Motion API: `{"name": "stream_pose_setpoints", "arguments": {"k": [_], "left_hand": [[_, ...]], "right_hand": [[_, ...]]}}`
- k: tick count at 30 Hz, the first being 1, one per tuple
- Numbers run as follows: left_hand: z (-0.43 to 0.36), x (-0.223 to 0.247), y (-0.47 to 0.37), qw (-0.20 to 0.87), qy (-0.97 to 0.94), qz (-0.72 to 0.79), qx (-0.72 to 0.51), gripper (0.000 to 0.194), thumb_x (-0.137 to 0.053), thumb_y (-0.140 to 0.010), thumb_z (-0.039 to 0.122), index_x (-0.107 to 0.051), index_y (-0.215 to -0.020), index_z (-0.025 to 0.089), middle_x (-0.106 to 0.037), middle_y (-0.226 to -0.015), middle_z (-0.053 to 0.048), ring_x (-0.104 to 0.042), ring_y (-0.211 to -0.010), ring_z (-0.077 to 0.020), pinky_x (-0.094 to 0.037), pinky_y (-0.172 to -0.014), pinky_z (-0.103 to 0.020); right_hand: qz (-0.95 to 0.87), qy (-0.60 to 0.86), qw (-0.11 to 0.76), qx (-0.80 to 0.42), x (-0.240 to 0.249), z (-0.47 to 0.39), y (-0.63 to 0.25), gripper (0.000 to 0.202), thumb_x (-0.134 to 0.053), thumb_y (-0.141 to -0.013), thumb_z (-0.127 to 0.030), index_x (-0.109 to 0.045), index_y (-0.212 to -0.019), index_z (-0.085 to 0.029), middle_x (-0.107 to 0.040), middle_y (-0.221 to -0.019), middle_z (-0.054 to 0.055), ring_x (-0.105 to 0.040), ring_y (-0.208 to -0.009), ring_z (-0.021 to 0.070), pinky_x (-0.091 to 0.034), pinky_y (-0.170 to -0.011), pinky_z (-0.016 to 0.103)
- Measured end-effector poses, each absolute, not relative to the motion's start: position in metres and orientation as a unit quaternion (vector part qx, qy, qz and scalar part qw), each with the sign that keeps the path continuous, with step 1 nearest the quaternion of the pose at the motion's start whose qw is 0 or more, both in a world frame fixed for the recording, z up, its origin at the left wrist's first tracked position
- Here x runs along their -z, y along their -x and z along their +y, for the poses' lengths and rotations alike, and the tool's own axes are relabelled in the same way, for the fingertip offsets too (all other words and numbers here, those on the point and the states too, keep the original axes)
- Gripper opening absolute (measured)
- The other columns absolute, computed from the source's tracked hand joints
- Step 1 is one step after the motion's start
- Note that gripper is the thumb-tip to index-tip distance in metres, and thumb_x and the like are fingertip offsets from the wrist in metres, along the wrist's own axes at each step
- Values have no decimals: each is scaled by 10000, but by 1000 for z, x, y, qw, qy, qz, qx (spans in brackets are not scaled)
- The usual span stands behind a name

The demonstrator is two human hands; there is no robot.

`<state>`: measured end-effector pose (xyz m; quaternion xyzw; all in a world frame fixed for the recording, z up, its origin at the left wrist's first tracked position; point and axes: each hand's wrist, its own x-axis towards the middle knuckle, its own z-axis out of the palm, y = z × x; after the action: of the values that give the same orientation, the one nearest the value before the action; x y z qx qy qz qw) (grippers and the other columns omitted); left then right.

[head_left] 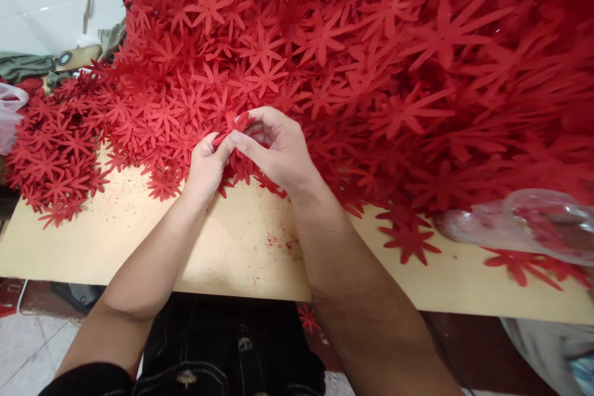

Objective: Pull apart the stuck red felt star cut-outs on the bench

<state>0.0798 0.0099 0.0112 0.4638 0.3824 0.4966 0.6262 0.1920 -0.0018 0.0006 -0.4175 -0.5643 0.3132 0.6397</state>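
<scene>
Both hands meet over the front of a large heap of red flower-shaped cutouts (pixel 260 43). My left hand (pixel 208 159) pinches a red flower cutout (pixel 231 120) from the left side. My right hand (pixel 277 145) grips the same piece, its thumb laid near the left thumb and its index finger curled over the top. Only the cutout's narrow petals show between the fingers; whether it is one layer or more I cannot tell. More cutouts lie just beneath and behind both hands.
A smaller pile of red cutouts (pixel 55 154) sits at the table's left. Clear plastic packaging (pixel 520 219) lies at the right, beside a loose cutout (pixel 411 242). Red scraps dot the pale tabletop (pixel 223 241). A plastic bag (pixel 10 114) is at the left edge.
</scene>
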Motion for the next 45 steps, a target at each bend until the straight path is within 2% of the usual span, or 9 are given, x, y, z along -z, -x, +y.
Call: {"name": "stream_pose_setpoints", "arguments": {"k": [4,7,12,16,20,26,34,39,45], "left_hand": [[11,-6,-78,636,-467,380,-482,317,-687,-752,388,-520,-610,158,-488,-492,64,-420,-459,-28,-340,-472,-161],[10,-5,-78,663,-461,364,-463,291,-651,-776,424,-571,-672,164,-552,-564,49,-497,-527,-43,-418,-566,-173],[9,-7,-79,633,-493,368,-470,214,-744,-693,309,-600,-670,153,-600,-642,52,-526,-592,-34,-444,-648,-173],[7,-10,-79,636,-470,355,-497,181,-741,-700,265,-633,-816,177,-646,-764,47,-578,-688,-39,-471,-744,-185],[6,-13,-80,666,-458,360,-465,133,-717,-722,251,-615,-741,168,-615,-659,54,-549,-598,-30,-464,-653,-165],[10,-13,-81,618,-448,428,-484,138,-698,-715,116,-575,-659,145,-585,-572,65,-506,-516,-21,-426,-566,-147],[8,-14,-79,610,-465,417,-488,299,-754,-679,225,-475,-592,158,-498,-482,91,-396,-419,-7,-318,-436,-144],[9,-14,-78,613,-484,399,-480,178,-734,-695,169,-560,-661,157,-531,-553,79,-451,-476,-9,-376,-506,-142],[10,-9,-78,627,-501,381,-459,127,-699,-701,90,-648,-782,174,-635,-687,38,-555,-592,-37,-449,-601,-157]], "right_hand": [[-543,377,639,-393,2,2,-195,321,-701,-699,-496,-565,-792,-221,-601,-697,-37,-573,-591,89,-513,-577,259],[-522,386,658,-382,6,6,-202,279,-693,-720,-472,-581,-794,-228,-591,-678,-41,-553,-561,81,-499,-558,255],[-468,422,716,-298,15,13,-210,251,-689,-730,-449,-578,-789,-232,-578,-703,-38,-546,-611,80,-474,-569,238],[-494,427,703,-282,14,12,-205,243,-656,-760,-445,-550,-798,-230,-572,-734,-32,-563,-657,88,-490,-618,251],[-521,436,687,-259,9,8,-200,253,-660,-753,-441,-528,-777,-226,-559,-752,-27,-559,-687,94,-497,-650,263],[-531,439,665,-290,10,8,-199,292,-653,-743,-477,-499,-768,-230,-533,-737,-31,-540,-673,94,-495,-632,265],[-495,444,688,-291,23,14,-203,240,-605,-800,-435,-464,-789,-241,-464,-646,-51,-509,-572,86,-479,-560,264],[-385,459,758,-256,35,24,-230,242,-597,-804,-424,-420,-822,-260,-526,-689,-52,-630,-632,127,-555,-590,311],[-430,441,739,-275,34,24,-229,277,-657,-760,-383,-443,-895,-272,-556,-755,-42,-615,-649,116,-564,-600,300]]}}
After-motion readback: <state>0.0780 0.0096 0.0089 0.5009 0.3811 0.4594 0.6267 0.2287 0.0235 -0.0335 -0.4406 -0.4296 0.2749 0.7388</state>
